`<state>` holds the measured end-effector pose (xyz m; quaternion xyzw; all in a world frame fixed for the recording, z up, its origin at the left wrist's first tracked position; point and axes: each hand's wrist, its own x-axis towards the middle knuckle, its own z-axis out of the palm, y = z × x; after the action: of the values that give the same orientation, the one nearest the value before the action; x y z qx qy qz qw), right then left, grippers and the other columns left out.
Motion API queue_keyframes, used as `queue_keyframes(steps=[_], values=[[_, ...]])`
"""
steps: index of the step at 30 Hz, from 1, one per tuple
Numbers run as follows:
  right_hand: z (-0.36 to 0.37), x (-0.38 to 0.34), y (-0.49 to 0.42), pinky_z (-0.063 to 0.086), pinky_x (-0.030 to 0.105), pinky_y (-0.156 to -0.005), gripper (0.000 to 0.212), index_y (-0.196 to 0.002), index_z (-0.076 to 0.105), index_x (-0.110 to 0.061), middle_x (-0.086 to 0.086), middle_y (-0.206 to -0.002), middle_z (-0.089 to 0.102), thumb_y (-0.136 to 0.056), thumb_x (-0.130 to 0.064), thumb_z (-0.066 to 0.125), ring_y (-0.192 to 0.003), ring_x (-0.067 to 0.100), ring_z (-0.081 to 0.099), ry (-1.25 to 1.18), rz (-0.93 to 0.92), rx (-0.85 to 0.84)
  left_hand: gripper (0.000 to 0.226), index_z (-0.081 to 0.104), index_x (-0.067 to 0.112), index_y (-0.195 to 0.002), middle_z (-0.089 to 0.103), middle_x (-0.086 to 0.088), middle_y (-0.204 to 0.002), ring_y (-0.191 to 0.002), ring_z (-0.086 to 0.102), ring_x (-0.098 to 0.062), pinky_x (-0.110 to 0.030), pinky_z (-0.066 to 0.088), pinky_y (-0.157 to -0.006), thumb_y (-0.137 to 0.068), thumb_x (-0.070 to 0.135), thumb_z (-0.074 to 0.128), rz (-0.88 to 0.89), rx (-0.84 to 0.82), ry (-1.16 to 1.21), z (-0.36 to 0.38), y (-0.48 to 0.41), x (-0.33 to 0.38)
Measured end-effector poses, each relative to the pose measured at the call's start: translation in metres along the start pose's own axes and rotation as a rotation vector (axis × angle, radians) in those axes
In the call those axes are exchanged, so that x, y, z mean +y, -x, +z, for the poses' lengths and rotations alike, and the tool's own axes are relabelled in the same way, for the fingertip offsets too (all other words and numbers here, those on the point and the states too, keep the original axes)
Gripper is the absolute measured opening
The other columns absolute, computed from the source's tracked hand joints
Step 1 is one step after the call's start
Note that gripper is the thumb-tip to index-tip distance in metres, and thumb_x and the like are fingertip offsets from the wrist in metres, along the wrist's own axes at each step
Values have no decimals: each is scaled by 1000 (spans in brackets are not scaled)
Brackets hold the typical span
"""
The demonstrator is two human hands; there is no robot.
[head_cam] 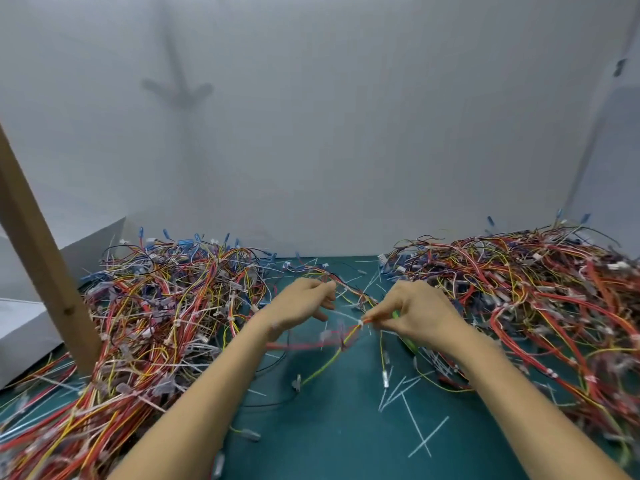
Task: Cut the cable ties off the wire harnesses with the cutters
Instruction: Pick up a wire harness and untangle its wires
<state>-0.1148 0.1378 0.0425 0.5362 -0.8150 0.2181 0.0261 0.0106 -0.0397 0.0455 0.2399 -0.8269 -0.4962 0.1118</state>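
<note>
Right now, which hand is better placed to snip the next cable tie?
Right. The right hand grips the green-handled cutters, with their tip by a white cable tie on the harness. The left hand carries no tool and seems only to pinch the harness wires.

Red, yellow, blue and white wires (156, 306) are lying at nine and three o'clock; white ties (415, 431) are dotting the teal bench (329, 445); cutters (411, 344) are showing green.

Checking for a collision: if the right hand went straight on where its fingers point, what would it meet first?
The right hand pinches the harness; straight on, probably the left hand next, though depth is unclear.
</note>
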Motion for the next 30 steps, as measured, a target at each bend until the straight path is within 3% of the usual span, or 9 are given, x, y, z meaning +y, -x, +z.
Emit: queue_keyframes(steps=[3,6,10,13,16,23,27,30], values=[[9,0,-11,40,16,-58,29,-92,74,-52,-25,-82,73,-85,-25,69,-78,-4,64,92,98,-150,39,61,4,-116,67,-8,-113,-98,68,-24,-25,48,-73,-103,35,40,-60,43,23,13,-4,1],[18,-2,-21,48,22,-68,33,-91,79,-38,-20,-76,71,-84,-14,59,-67,-5,61,-89,244,-76,32,59,5,-116,65,-10,-115,-100,65,-26,-31,45,-77,-102,28,41,-126,163,183,21,-12,-2],[38,-2,-41,51,39,-94,28,-118,69,-18,5,-117,71,-96,-30,58,-106,24,64,-79,393,87,23,59,3,-114,64,-12,-112,-89,62,-23,-27,50,-72,-101,17,46,-156,320,562,32,-22,-16],[57,-7,-53,48,39,-89,42,-116,62,-8,13,-120,64,-96,-45,59,-114,33,58,85,444,22,15,59,5,-107,65,-14,-111,-97,64,-27,-32,54,-83,-100,12,48,-140,383,785,47,-25,-26],[69,-9,-64,47,39,-88,41,-118,61,-9,14,-123,60,-96,-44,59,-117,34,56,193,488,20,18,57,-1,-113,64,-20,-115,-106,64,-31,-34,53,-87,-100,5,46,-92,447,907,57,-26,-34],[79,-9,-74,37,35,-73,23,-113,63,-12,11,-119,68,-99,-30,57,-113,32,62,372,518,13,20,62,10,-97,65,-10,-108,-102,62,-22,-26,54,-78,-98,2,45,-39,516,817,54,-26,-41],[80,-15,-65,36,34,-65,29,-113,53,-11,8,-107,70,-101,-38,52,-101,30,64,301,428,203,20,64,15,-100,64,-4,-106,-100,57,-17,-25,43,-83,-94,3,50,-73,666,667,49,-35,-39],[72,-18,-58,37,35,-61,25,-109,49,-13,4,-100,67,-102,-38,48,-89,27,63,255,352,359,22,60,8,-117,61,-8,-119,-109,54,-20,-27,38,-92,-98,11,50,-115,676,745,41,-41,-31]])
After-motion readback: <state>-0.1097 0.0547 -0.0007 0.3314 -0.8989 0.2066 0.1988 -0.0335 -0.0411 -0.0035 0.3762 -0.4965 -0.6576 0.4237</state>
